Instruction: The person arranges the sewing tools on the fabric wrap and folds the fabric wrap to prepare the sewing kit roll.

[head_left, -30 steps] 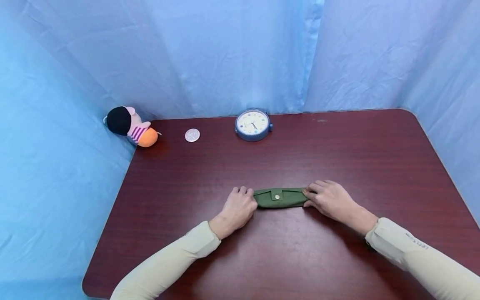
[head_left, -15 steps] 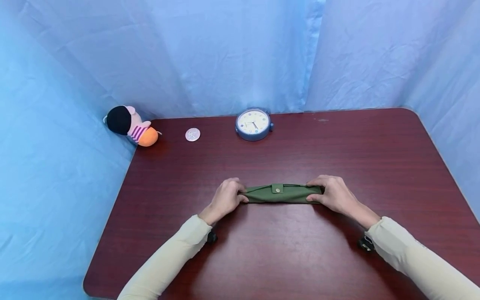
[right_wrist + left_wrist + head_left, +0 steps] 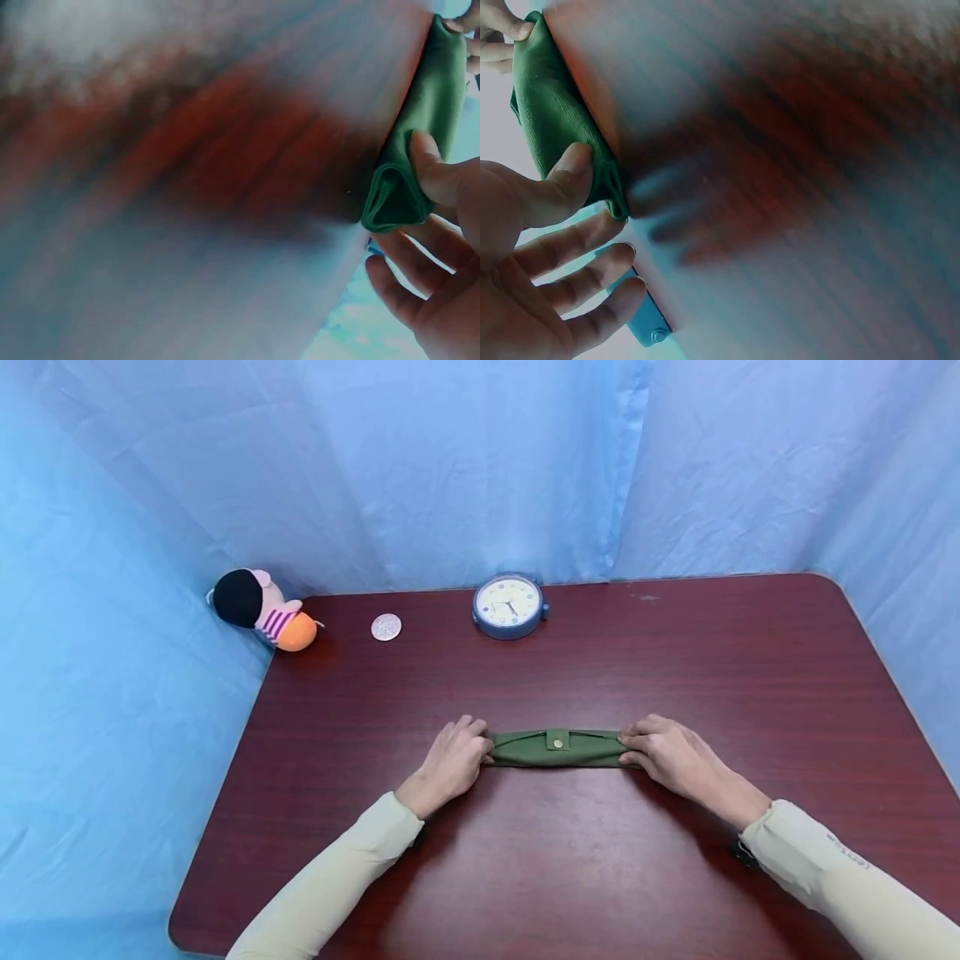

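Note:
A green fabric pouch point(image 3: 557, 757), folded into a long narrow strip, lies across the middle of the table. Its small tab with a round metal snap faces up. My left hand point(image 3: 450, 755) pinches the left end. In the left wrist view, the thumb point(image 3: 571, 169) lies on the pouch's near side, the other fingers beyond and below. At the opposite end my right hand point(image 3: 672, 755) grips the cloth between thumb and fingers. Folded layers show as a loop at that end of the pouch point(image 3: 394, 199) in the right wrist view.
A blue round clock point(image 3: 507, 607) stands near the table's back edge. Left of it lies a shiny pale disc point(image 3: 386, 627). A plush toy point(image 3: 270, 614) with a striped body rests at the back left corner. Blue curtains point(image 3: 465, 468) surround the dark red table point(image 3: 570, 868).
Both hands have moved apart toward the pouch's ends, so more of its length shows. Over the last half second, the fingers have drawn in closer on the ends.

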Demonstrator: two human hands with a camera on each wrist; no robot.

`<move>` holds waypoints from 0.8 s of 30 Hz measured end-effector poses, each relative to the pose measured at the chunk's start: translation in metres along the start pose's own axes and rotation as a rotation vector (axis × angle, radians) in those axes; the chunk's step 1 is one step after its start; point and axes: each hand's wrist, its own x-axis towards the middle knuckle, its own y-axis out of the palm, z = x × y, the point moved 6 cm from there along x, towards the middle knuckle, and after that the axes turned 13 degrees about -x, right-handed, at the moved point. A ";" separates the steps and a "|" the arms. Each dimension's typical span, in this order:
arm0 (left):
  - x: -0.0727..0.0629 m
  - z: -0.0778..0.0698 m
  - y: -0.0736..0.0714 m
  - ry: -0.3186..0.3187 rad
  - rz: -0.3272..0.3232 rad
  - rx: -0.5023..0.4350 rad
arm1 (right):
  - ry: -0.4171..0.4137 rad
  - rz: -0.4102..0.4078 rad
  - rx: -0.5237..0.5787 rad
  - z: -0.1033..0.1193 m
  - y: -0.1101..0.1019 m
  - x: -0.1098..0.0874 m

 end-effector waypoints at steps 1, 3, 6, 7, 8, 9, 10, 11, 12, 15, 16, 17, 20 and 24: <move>0.000 -0.001 -0.001 -0.003 0.003 0.011 | -0.009 0.008 -0.015 0.001 -0.001 0.000; 0.001 -0.001 -0.002 -0.015 0.011 0.029 | -0.004 0.036 -0.034 0.001 0.000 0.001; 0.003 -0.001 -0.003 -0.026 0.027 0.033 | 0.051 0.110 -0.031 0.001 0.001 0.001; 0.004 -0.001 -0.004 -0.028 0.030 0.024 | 0.079 0.139 -0.018 0.000 0.002 0.002; 0.004 0.000 -0.004 -0.029 0.033 0.012 | 0.105 0.166 -0.001 -0.001 0.003 0.001; 0.005 0.000 -0.004 -0.030 0.034 -0.007 | 0.131 0.190 0.016 -0.003 0.003 0.001; 0.005 0.001 -0.004 -0.032 0.036 -0.030 | 0.154 0.213 0.031 -0.004 0.003 0.001; 0.005 0.002 -0.004 -0.039 0.039 -0.054 | 0.172 0.232 0.041 -0.005 0.003 0.001; 0.005 0.003 -0.004 -0.049 0.039 -0.086 | 0.188 0.251 0.057 -0.007 0.003 0.002; 0.005 0.008 -0.004 -0.097 0.050 -0.165 | 0.218 0.301 0.093 -0.012 0.005 0.003; 0.005 0.010 -0.004 -0.114 0.054 -0.187 | 0.226 0.318 0.105 -0.014 0.005 0.004; 0.006 0.011 -0.004 -0.130 0.058 -0.205 | 0.236 0.335 0.117 -0.016 0.005 0.004; 0.008 0.015 -0.004 -0.165 0.076 -0.246 | 0.262 0.391 0.152 -0.020 0.006 0.006; 0.011 0.019 -0.003 -0.205 0.129 -0.275 | 0.270 0.460 0.175 -0.022 0.007 0.008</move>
